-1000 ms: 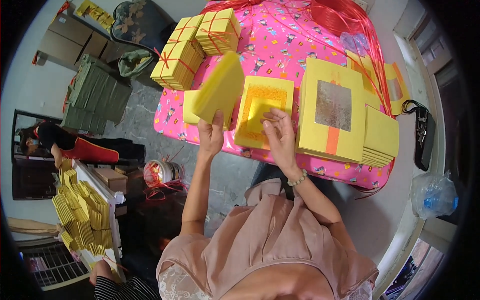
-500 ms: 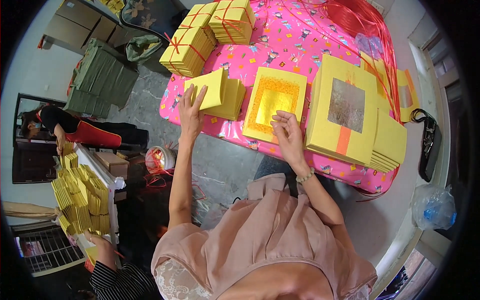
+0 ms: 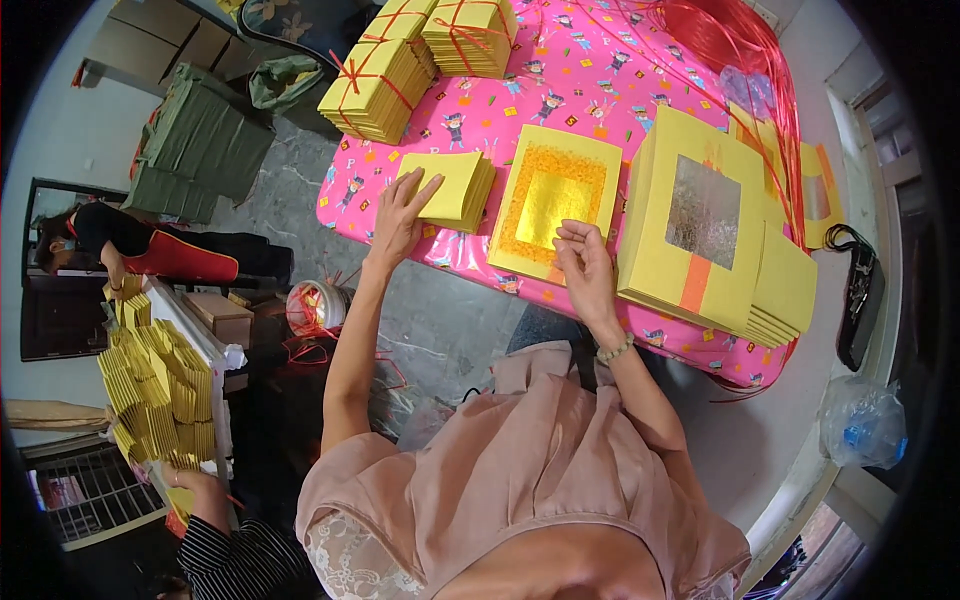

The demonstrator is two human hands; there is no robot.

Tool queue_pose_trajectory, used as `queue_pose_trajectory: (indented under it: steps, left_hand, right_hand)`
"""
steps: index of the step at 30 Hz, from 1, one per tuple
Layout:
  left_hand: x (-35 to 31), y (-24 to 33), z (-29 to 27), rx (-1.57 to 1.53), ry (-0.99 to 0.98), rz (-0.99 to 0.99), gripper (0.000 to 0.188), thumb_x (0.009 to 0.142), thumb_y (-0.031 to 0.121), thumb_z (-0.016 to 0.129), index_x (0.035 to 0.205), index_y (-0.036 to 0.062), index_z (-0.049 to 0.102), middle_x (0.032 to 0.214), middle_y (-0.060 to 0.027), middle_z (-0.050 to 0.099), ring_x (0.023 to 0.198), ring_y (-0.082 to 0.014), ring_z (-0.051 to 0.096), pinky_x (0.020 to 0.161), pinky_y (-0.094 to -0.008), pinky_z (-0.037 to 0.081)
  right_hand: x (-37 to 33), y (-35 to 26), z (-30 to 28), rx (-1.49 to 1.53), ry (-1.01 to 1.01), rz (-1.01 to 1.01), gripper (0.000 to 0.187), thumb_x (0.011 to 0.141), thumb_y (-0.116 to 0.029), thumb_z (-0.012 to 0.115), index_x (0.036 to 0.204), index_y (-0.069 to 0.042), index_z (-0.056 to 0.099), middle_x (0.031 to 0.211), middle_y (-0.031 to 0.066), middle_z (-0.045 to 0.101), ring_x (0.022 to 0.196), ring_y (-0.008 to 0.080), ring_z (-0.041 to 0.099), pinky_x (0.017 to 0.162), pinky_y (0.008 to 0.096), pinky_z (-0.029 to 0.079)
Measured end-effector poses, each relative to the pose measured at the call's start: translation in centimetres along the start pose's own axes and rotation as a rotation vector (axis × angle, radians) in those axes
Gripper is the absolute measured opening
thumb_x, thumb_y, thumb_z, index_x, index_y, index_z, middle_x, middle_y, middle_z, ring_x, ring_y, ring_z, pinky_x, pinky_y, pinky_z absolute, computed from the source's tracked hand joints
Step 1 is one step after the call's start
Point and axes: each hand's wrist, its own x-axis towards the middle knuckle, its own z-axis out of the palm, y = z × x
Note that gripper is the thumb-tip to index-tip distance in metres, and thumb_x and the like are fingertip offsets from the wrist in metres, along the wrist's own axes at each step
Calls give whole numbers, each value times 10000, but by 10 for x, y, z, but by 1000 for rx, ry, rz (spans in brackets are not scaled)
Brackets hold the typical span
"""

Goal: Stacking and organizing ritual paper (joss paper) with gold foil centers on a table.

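Note:
My left hand (image 3: 398, 222) lies flat with fingers spread on a small stack of folded yellow paper sheets (image 3: 456, 186) near the left front of the pink patterned table (image 3: 560, 100). My right hand (image 3: 584, 270) pinches the near edge of the top sheet of a yellow stack with a gold foil square (image 3: 554, 205). To the right of it sits a taller stack of yellow sheets with a silver foil square and an orange stripe (image 3: 700, 235).
Two tied bundles of yellow paper (image 3: 378, 85) (image 3: 470, 35) sit at the table's far left. Red string (image 3: 740, 50) lies at the far right. A black pouch (image 3: 860, 295) and a plastic bag (image 3: 860, 425) are to the right. Other people (image 3: 120, 235) (image 3: 215, 520) work at left beside yellow stacks (image 3: 160, 390).
My left hand has laid a folded yellow sheet down onto the small stack and now presses it flat. My right hand stays at the gold-foil stack's edge.

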Motion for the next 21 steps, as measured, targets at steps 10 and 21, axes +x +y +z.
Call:
queue_pose_trajectory:
  steps: [10,21]
  left_hand:
    - [6,-6,-9,-58,-157,64,631,837,316,550,1455,231,453,1415,-180,440,1284,-373,420,1074,-486,336]
    - [2,-11,-3,27,-191,119,606,906,498,541,1454,254,456,1451,-157,416,1321,-367,389,1098,-494,302]
  right_hand:
    - [0,6,-1,-50,18,-15,262,975,-117,566,1206,-6,511,1120,105,587,993,147,598,791,265,500]
    - [0,4,-2,-57,14,-7,253,979,-113,560,1198,3,509,1131,110,589,999,155,613,804,274,521]
